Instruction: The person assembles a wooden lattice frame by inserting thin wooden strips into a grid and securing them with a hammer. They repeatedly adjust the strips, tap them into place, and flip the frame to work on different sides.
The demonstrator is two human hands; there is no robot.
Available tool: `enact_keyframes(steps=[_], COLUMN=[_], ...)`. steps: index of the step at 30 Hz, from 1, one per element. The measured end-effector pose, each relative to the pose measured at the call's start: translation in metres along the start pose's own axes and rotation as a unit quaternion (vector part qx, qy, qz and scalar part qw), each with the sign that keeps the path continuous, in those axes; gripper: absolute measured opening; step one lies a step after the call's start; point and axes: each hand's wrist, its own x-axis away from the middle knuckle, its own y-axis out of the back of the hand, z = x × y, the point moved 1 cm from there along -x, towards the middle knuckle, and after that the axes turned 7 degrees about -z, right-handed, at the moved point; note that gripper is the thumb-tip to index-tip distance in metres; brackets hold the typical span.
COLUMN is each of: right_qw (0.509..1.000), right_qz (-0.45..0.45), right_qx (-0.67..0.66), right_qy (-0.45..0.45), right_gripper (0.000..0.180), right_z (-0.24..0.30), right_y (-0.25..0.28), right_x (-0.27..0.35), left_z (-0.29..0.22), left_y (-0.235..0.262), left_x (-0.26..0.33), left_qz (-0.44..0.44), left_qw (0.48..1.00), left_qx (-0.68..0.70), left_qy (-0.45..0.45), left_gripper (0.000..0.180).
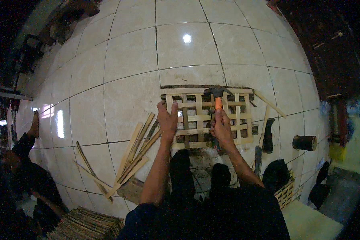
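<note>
A woven lattice of pale flat strips [200, 118], like split bamboo, lies over a dark wooden board [188, 86] on the floor in front of me. My left hand [168, 122] grips the lattice's left side, thumb and fingers straddling its edge strip. In my right hand [222, 126] is a claw hammer [218, 93], held by its orange and black handle. The black hammer head rests over or just above the far edge strip, right of the middle; I cannot tell whether it touches.
Loose strips [134, 148] lie left of the lattice, with more [270, 105] at its right. Dark cylinders [304, 143] stand or lie on the right. A stack of flat strips [84, 224] is at the lower left, near another person [32, 172]. A woven piece [285, 195] sits lower right.
</note>
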Motion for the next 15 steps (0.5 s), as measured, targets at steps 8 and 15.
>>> enact_keyframes(steps=[8, 15], right_qw=[0.944, 0.955], right_qz=[-0.142, -0.112], right_qx=[0.162, 0.101], right_qy=[0.252, 0.254], right_gripper=[0.054, 0.038], right_z=[-0.02, 0.032], right_y=[-0.031, -0.032], right_x=[-0.023, -0.012], left_z=[-0.012, 0.02], left_y=[0.008, 0.005], left_x=[0.0, -0.006], left_qz=[0.143, 0.167], left_qw=[0.964, 0.958], left_qx=[0.136, 0.175], left_qy=[0.179, 0.153], left_gripper=[0.031, 0.033])
